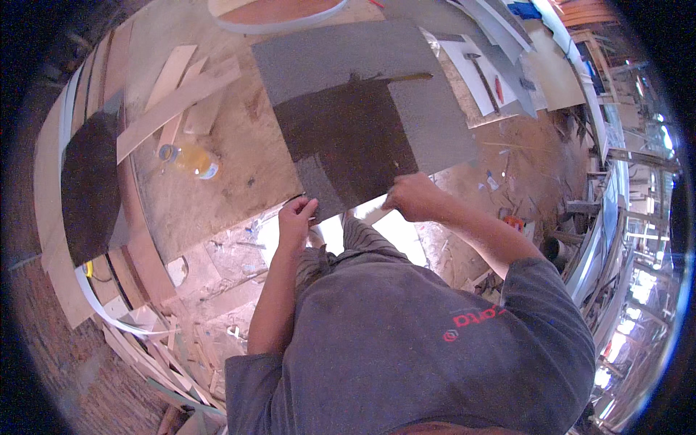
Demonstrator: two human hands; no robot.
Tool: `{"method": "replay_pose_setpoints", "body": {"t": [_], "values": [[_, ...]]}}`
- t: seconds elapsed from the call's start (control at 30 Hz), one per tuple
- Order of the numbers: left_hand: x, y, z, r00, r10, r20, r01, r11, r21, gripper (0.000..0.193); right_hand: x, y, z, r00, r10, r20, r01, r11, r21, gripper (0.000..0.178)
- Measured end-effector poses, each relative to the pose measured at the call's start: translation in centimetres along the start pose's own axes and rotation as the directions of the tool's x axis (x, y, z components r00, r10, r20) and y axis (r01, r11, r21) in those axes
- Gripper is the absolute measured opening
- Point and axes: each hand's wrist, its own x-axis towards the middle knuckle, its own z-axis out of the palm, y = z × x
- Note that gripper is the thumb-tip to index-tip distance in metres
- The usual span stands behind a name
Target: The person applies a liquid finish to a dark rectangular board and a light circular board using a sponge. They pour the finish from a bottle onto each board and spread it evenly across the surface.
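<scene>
A flat grey sheet lies before me on the workbench. A dark brown, wet-looking patch covers much of its middle and reaches its near edge, with a narrow streak at the far side. My left hand is closed at the sheet's near left corner, thumb and fingers pinching its edge; a thin dark sliver shows beside the fingers. Curled into a fist, my right hand rests at the near edge, right of the patch's lower end. Whatever it grips is hidden by the fingers.
Left of the sheet lie a bottle of yellowish liquid and wooden strips. A dark oval panel is farther left. Beyond the sheet sits a round white-rimmed piece. At far right, a hammer lies on a white sheet. Scraps litter the floor.
</scene>
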Motion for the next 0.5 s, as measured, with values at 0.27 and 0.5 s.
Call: {"method": "replay_pose_setpoints", "body": {"t": [0.27,0.5], "values": [[1.8,-0.9,-1.2,1.0,-0.028,-0.006,0.027,0.993,-0.118,0.025,0.2,12.0,-7.4,0.828,0.487,-0.278,-0.283,0.791,0.543,0.03],[3.5,2.0,2.8,0.991,0.029,-0.134,-0.028,1.0,0.007,0.028,9.4,21.0,-4.2,0.835,0.091,-0.543,-0.176,0.978,-0.107,0.035]]}}
